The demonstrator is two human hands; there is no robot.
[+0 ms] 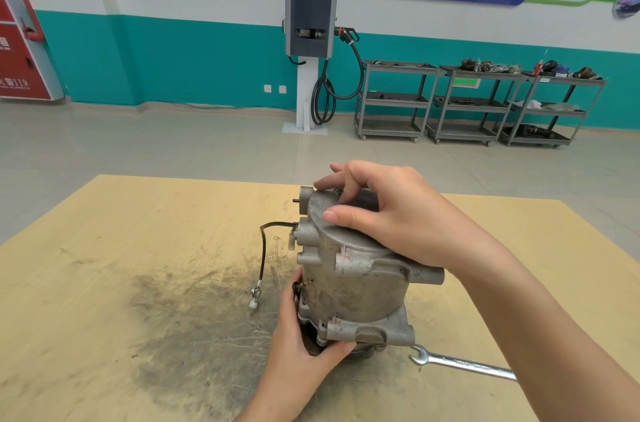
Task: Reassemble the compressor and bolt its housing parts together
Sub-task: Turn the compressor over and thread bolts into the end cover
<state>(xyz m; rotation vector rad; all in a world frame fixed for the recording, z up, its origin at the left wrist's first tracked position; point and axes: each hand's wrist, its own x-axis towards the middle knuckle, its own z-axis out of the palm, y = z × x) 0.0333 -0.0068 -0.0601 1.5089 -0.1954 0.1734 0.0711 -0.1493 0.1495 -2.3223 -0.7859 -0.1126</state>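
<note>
One compressor [349,269] stands upright on my bench [104,283]; my right hand [391,214] rests on its top cover, fingers relaxed, my left hand [304,335] grips its base. One wrench [464,365] lies beside it.

My right hand [388,214] covers most of the compressor's [353,283] top cover; the wrench [464,364] handle vanishes under my forearm. Parts on the far carts [478,103] are too small to identify.
</note>
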